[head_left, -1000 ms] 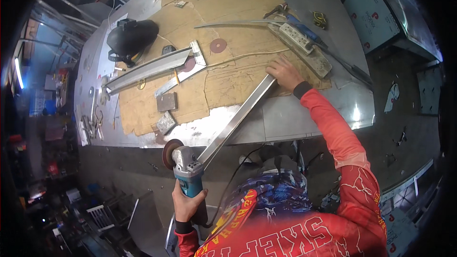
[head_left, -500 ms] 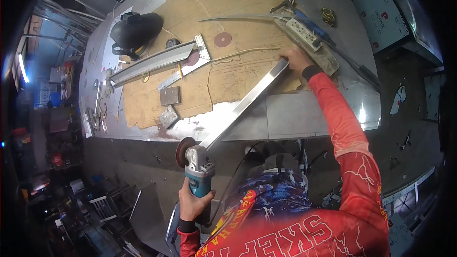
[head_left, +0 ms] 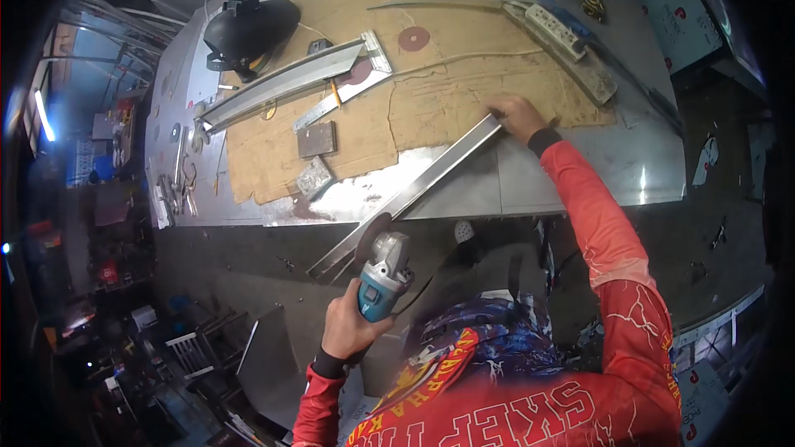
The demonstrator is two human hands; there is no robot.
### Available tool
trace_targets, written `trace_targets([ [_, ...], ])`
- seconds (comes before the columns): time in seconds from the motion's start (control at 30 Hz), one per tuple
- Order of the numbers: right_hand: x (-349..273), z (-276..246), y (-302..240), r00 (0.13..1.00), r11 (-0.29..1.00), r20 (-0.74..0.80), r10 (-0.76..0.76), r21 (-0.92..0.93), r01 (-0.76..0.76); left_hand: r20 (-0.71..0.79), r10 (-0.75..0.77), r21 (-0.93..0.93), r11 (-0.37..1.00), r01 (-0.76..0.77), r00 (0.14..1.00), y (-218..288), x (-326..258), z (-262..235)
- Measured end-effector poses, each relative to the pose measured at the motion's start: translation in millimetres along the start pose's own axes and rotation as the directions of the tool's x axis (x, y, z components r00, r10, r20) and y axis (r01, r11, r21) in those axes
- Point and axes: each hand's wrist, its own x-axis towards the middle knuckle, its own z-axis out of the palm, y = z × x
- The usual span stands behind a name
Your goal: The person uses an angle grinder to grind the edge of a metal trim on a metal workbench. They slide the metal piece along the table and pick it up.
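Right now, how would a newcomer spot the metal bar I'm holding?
Find the metal table topped with cardboard. A long silvery bar slants from the right hand across the table's near edge. Unlike the metal channel farther back, this one overhangs the edge.

1 metal-topped workbench (head_left: 592, 174) stands on a grey floor (head_left: 224, 261). 1 lit tube lamp (head_left: 44, 116) is located at far left; 1 pale-faced unit (head_left: 675, 12) stands at right.

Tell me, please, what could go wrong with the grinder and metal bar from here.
Only the right grip holds the metal bar, which juts past the table edge, so it might twist. The grinder in the left grip has its disc right by the bar; it could kick.
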Motion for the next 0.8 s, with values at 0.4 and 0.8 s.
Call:
trace_targets([
  [0.4, -16, 21, 10, 0.95, 0.974, -0.271, -0.158, 0.116, 0.196, 0.181, 0.014, 0.2, 0.978, -0.051, 0.983, 17, 37, -2],
  [0.8, -20, 24, 15, 0.933, 0.965, -0.305, -0.19, 0.118, 0.235, 0.232, 0.05, 0.392, 0.909, -0.14, 0.971, 29, 69, 5],
])
